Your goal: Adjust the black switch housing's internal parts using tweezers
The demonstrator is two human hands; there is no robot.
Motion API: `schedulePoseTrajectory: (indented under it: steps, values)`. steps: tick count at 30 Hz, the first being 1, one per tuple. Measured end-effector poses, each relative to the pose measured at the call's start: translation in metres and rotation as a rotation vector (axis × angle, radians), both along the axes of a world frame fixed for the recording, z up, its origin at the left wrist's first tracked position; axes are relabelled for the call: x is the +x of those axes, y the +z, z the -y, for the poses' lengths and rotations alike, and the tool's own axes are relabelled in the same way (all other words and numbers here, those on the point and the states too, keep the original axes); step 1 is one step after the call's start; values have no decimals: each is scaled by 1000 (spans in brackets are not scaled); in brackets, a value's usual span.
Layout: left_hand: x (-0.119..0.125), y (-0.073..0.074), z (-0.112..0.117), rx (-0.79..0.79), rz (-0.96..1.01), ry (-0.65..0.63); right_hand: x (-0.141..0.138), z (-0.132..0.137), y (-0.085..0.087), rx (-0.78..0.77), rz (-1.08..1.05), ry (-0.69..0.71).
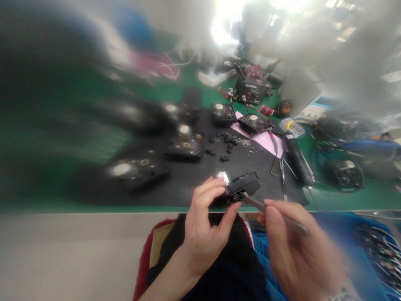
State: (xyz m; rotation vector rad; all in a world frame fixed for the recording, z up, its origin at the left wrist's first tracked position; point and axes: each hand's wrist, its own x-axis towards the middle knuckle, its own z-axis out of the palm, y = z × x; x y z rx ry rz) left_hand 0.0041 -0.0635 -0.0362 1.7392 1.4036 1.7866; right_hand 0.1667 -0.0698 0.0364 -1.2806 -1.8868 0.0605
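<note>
My left hand grips a black plastic housing above the front edge of the mat, fingers on its far side and thumb underneath. A white part sticks up from the housing beside my fingertips. In my right hand is a slim grey metal tool, pinched between thumb and fingers; its exact kind is unclear. Its tip meets the lower side of the housing, near my left thumb. Several small black parts and a scatter of small pale pins or screws lie beyond my hands.
More black housings with white knobs stand on the black mat, blurred at left. Pliers, a black cylindrical tool and thin metal tools lie right. Behind is a black control box. A blue crate sits below, right.
</note>
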Motion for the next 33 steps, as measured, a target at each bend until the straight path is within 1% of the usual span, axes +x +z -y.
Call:
schedulePoseTrajectory:
  steps: [3,6,12,14,16,18,20,22,23,26,28,31,33]
  values:
    - [1,0,0,14,21,-1,-3,-7,10,8,63,57]
    - [1,1,1,4,34,-6,-7,-10,16,6,95,84]
    - [1,1,3,-13,77,-10,-15,-9,16,69,131,4]
    - [0,2,4,-1,36,-4,-16,-11,18,60,141,16]
    - [-1,3,5,11,-68,18,-16,-12,19,39,148,43]
    - [-3,4,6,13,-166,59,-13,-10,19,34,166,38]
    - [-3,5,8,12,-203,96,-8,-4,14,52,189,-32]
    - [-2,6,9,6,-204,119,0,6,3,59,190,-112]
    - [-1,7,10,3,-198,125,3,11,-4,59,177,-129]
    - [3,7,12,-17,-139,152,8,24,-25,65,151,-125]
    - [7,6,12,-26,-80,169,6,28,-35,86,157,-112]
    - [10,5,14,-43,-28,178,3,32,-41,89,162,-108]
    - [11,5,14,-50,-18,176,5,37,-40,64,120,-156]
